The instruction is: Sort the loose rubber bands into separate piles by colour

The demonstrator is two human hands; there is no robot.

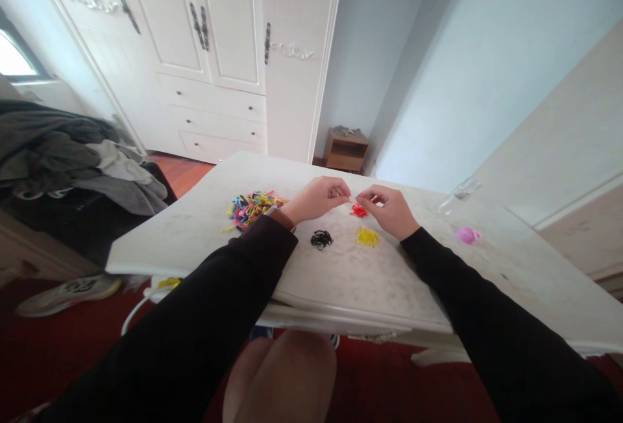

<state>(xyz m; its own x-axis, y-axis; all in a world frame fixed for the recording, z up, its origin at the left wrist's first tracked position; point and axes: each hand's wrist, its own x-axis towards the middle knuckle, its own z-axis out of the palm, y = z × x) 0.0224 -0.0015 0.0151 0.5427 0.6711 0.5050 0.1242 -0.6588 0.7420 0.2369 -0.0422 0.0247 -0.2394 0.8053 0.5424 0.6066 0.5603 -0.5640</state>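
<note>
My left hand [321, 199] is closed in a pinch above the white table [311, 293], a watch or band around its wrist. Facing it, fingertip to fingertip with a small gap, my right hand [389, 209] pinches too. Anything between the fingers is too small to make out. Just below the right fingertips lies a little red heap [359, 210] of thin loops like elastic hair bands. Nearer to me are a black heap [321, 239] and a yellow heap [367, 237] of similar loops. A larger mixed-colour pile [253, 207] sits left of my left hand, partly behind the wrist.
On the table's right side are a pink round object [468, 235] and a clear plastic bottle or cup [457, 194] lying near the far edge. A white wardrobe [233, 53] stands behind. Dark clothes [63, 157] are piled at the left, above a shoe [71, 294].
</note>
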